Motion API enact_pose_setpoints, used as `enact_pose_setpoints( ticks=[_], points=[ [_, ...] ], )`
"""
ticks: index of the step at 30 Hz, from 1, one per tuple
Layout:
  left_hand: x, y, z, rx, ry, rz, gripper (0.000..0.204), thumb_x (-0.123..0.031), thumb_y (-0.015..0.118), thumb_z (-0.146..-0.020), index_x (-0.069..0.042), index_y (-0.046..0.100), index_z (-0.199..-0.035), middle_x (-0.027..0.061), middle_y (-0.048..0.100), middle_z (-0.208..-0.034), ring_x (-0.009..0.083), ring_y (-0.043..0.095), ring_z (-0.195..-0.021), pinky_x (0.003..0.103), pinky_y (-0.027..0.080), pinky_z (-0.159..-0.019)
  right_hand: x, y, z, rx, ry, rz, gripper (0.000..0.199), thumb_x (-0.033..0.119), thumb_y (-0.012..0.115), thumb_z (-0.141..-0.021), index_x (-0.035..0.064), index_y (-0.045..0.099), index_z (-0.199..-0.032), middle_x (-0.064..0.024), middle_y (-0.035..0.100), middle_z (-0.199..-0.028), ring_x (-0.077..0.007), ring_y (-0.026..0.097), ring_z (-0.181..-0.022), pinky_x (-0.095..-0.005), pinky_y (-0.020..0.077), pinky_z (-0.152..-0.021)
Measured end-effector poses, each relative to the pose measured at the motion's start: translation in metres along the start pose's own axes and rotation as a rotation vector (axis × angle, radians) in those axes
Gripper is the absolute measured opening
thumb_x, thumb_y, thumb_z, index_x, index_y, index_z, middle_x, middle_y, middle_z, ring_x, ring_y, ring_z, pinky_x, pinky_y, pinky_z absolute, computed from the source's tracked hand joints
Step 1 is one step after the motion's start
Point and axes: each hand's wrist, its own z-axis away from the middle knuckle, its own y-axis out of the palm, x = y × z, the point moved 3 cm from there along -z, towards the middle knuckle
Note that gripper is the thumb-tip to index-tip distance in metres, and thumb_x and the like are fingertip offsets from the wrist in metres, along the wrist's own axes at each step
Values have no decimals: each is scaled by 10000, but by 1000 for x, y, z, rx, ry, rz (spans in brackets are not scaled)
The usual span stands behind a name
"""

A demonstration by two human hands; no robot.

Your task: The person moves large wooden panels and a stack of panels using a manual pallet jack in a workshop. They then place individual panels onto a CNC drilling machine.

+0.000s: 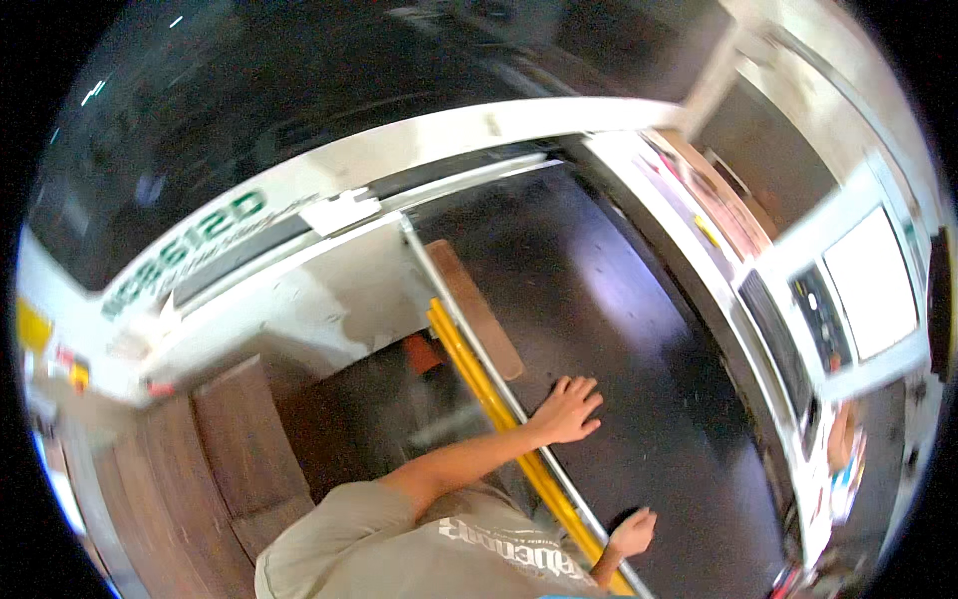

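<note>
My left hand [569, 411] lies on a dark, smooth machine table [649, 399], its fingers spread and holding nothing. Nearer my body, my right hand [633, 531] rests on the same surface by the front edge. Its fingers look slightly bent, and I see nothing held in them. A long brown board [475, 311] with rounded ends lies on the table beyond my left hand, close to the edge and apart from both hands. My left forearm reaches over the yellow rail [484, 389] and the pale metal strip that run along this edge.
A white machine beam [419, 140] with green lettering crosses the far side. On the right stands a control panel [853, 295] with a bright screen. Stacked brown boards [215, 469] are at the lower left. An orange-red piece [423, 352] lies below the rail.
</note>
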Motion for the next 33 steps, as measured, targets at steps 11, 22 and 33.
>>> enact_pose_setpoints(
  ticks=[11,22,33],
  points=[
    [-20,-6,-12,137,36,-76,512,-447,711,-966,-76,652,-1313,217,506,-1496,389,430,-1422,580,282,-1173,8,-15,-9,17,98,3,305,278,631,-988,74,587,-767,-161,678,-696,-410,673,-650,-535,518,-659],
    [-4,-11,-6,94,67,-28,496,-432,728,-955,-94,633,-1305,202,527,-1458,386,450,-1396,578,290,-1167,31,-33,5,-60,102,-46,316,278,643,-987,64,577,-765,-176,659,-678,-417,674,-664,-528,523,-652],
    [12,4,3,184,62,-117,508,-484,686,-995,-150,644,-1376,110,509,-1599,339,437,-1478,582,264,-1207,25,-46,11,-167,184,-107,254,251,644,-974,79,601,-792,-135,672,-710,-373,688,-723,-508,513,-697]
  ],
)
